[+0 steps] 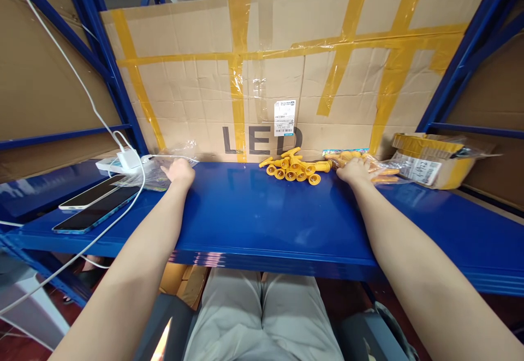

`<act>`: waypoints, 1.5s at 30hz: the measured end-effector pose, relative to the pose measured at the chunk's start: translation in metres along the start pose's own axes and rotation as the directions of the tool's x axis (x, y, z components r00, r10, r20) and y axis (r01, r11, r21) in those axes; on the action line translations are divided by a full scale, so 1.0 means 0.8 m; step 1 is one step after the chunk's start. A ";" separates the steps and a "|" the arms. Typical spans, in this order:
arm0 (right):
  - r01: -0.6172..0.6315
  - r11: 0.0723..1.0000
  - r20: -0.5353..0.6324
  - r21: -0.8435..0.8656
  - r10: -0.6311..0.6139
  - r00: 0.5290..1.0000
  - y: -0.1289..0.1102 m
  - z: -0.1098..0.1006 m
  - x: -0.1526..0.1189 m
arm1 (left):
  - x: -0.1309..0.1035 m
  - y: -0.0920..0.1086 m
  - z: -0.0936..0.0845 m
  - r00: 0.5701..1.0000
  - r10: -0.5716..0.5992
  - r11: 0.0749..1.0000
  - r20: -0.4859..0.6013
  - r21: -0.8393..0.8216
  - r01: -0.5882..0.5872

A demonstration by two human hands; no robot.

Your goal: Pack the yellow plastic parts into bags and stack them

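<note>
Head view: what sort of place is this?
Probably a packing or storage workspace. It shows a blue metal shelf used as a worktop, a big taped carton panel marked LED behind it, and a small open carton with a shipping-style label at the right.

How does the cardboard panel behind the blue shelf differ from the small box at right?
The panel is far larger than the box. The panel is flat; the box has depth. The panel bears big "LED" lettering; the box shows none. Both are brown cardboard with yellow tape and a white label.
</note>
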State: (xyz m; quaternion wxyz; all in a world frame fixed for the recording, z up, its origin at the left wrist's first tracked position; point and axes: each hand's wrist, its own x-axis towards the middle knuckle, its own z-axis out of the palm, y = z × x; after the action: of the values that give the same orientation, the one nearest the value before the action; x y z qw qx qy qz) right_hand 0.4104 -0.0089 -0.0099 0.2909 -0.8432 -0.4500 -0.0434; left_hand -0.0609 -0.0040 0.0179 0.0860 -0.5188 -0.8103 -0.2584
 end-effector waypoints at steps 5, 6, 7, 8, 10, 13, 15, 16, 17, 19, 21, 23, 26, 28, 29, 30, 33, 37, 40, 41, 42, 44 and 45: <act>0.005 1.000 -0.021 0.015 -0.004 1.000 -0.001 0.000 0.000 | -0.005 0.006 -0.015 0.974 0.138 0.979 -0.180 -0.123 -0.161; 0.002 1.000 -0.018 0.014 -0.001 1.000 -0.001 0.000 -0.001 | -0.006 0.007 -0.017 0.961 0.167 0.965 -0.222 -0.161 -0.205; -0.003 1.000 -0.009 0.009 0.003 1.000 -0.001 -0.001 -0.001 | -0.008 0.009 -0.018 0.945 0.198 0.948 -0.259 -0.194 -0.252; -0.006 1.000 0.002 0.002 0.006 1.000 -0.002 -0.002 -0.002 | -0.010 0.012 -0.020 0.928 0.231 0.928 -0.292 -0.222 -0.300; -0.007 1.000 0.017 -0.007 0.008 1.000 -0.002 -0.002 -0.002 | -0.015 0.020 -0.022 0.893 0.302 0.874 -0.333 -0.277 -0.399; 0.004 1.000 0.002 0.008 -0.004 1.000 -0.001 -0.001 -0.001 | -0.027 0.036 -0.023 0.861 0.394 0.762 -0.321 -0.410 -0.501; 0.012 1.000 -0.015 0.017 -0.012 1.000 0.000 0.000 0.000 | -0.035 0.048 -0.019 0.851 0.458 0.677 -0.257 -0.519 -0.521; 0.013 1.000 -0.016 0.015 -0.012 1.000 0.000 0.000 0.000 | -0.039 0.053 -0.017 0.839 0.502 0.636 -0.209 -0.568 -0.523; 0.010 1.000 -0.012 0.007 -0.010 1.000 0.000 -0.001 0.000 | -0.042 0.057 -0.014 0.819 0.552 0.602 -0.155 -0.606 -0.520; -0.001 1.000 0.007 -0.015 0.001 1.000 -0.001 -0.003 -0.002 | -0.047 0.063 -0.006 0.768 0.639 0.565 -0.040 -0.654 -0.504; -0.006 1.000 0.022 -0.030 0.007 1.000 -0.002 -0.005 -0.005 | -0.050 0.065 0.002 0.718 0.692 0.565 0.070 -0.673 -0.478; -0.005 0.999 0.020 -0.034 0.006 1.000 -0.003 -0.008 -0.008 | -0.049 0.064 0.009 0.680 0.717 0.582 0.154 -0.670 -0.461; 0.018 0.999 -0.009 -0.032 -0.019 1.000 -0.006 -0.011 -0.012 | -0.045 0.059 0.016 0.661 0.721 0.612 0.207 -0.638 -0.467; 0.078 0.997 -0.054 -0.030 -0.079 0.995 -0.012 -0.014 -0.014 | -0.042 0.056 0.018 0.670 0.707 0.639 0.224 -0.608 -0.471; 0.122 0.992 -0.086 -0.031 -0.125 0.988 -0.016 -0.016 -0.016 | -0.040 0.055 0.019 0.678 0.697 0.654 0.232 -0.593 -0.469; 0.174 0.984 -0.119 -0.035 -0.177 0.977 -0.022 -0.019 -0.018 | -0.039 0.054 0.019 0.686 0.687 0.669 0.241 -0.578 -0.467; 0.330 0.943 -0.201 -0.042 -0.331 0.922 -0.044 -0.027 -0.026 | -0.037 0.052 0.021 0.710 0.659 0.704 0.249 -0.535 -0.466; 0.543 0.839 -0.233 -0.017 -0.532 0.814 -0.074 -0.032 -0.045 | -0.031 0.048 0.024 0.753 0.613 0.755 0.239 -0.459 -0.468; 0.712 0.702 -0.222 0.026 -0.690 0.688 -0.091 -0.027 -0.064 | -0.025 0.045 0.027 0.808 0.542 0.815 0.230 -0.378 -0.439; 0.757 0.653 -0.217 0.040 -0.733 0.644 -0.096 -0.024 -0.070 | -0.023 0.044 0.028 0.827 0.514 0.836 0.227 -0.350 -0.423; 0.794 0.606 -0.207 0.050 -0.771 0.602 -0.100 -0.020 -0.076 | -0.021 0.043 0.028 0.845 0.485 0.855 0.223 -0.321 -0.406; 0.845 0.532 -0.178 0.052 -0.828 0.532 -0.108 -0.012 -0.089 | -0.020 0.041 0.027 0.877 0.436 0.887 0.203 -0.262 -0.380; 0.861 0.506 -0.157 0.044 -0.848 0.506 -0.111 -0.008 -0.095 | -0.019 0.040 0.026 0.890 0.415 0.899 0.190 -0.234 -0.370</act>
State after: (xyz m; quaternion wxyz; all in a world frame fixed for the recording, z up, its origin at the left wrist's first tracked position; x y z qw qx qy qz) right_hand 0.2973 -0.0302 0.0099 0.3054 -0.4886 -0.7916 -0.2034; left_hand -0.0228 0.0047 0.0046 -0.0101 -0.7050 -0.6639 -0.2492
